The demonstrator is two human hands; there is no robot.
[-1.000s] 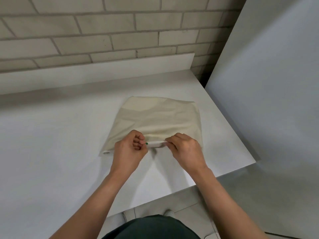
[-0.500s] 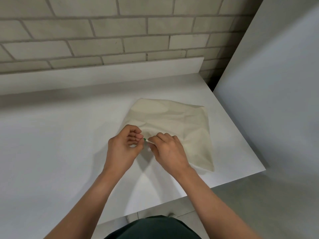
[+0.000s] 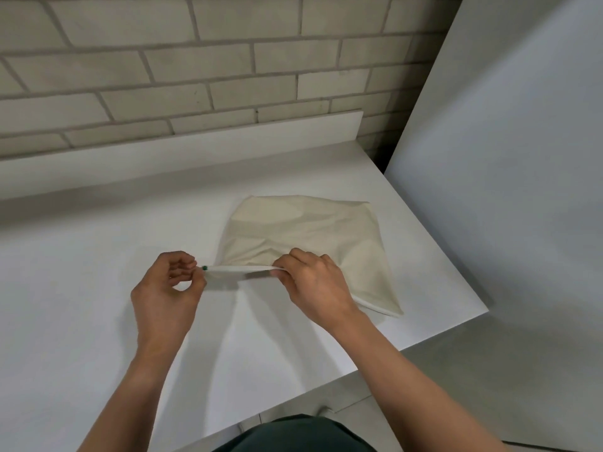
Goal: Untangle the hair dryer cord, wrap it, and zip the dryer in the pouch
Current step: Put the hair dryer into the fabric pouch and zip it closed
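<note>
Zipping step, I judge. Left hand (image 3: 166, 288) pinches green zipper pull (image 3: 204, 268); right hand (image 3: 313, 282) grips pouch (image 3: 310, 230) zip edge, near tabletop (image 3: 98, 256) right edge. Next: pull leftward, hold edge taut.

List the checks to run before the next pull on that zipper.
1. Left hand pinches the green zipper pull: ok.
2. Right hand grips the pouch edge as a brace: ok.
3. Zipper edge runs straight and taut between the hands: ok.
4. No cord shows outside the pouch: ok.
5. Dryer inside: cannot tell, contents hidden.
6. Pouch lies wholly on the table: ok.
</note>
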